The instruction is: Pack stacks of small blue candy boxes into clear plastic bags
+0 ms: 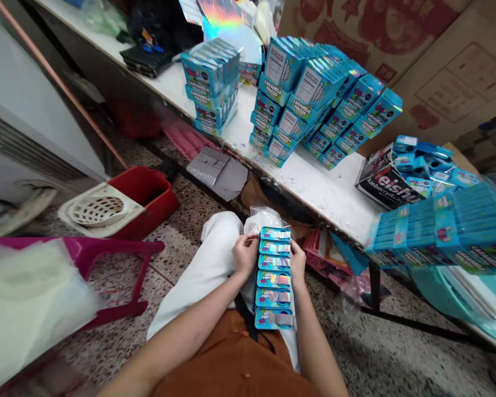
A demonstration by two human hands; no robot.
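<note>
On my lap lies a long row of several small blue candy packs (273, 280), each with a shiny silvery strip on top. My left hand (246, 255) grips the left side near the far end, its fingers curled against the edge. Opposite it, my right hand (297, 266) holds the right side, with the fingertips partly hidden by the packs. A clear plastic bag (264, 216) sticks out at the far end of the row, over my knees. Whether the bag wraps the whole row, I cannot tell.
Stacks of blue candy boxes (301, 82) stand on the white table (334, 193), with another stack (210, 82) farther left. A black carton (382, 179) holds loose blue boxes. To the left are a red mop bucket (149, 193) and a magenta stool (140, 281) bearing plastic bags (33, 309).
</note>
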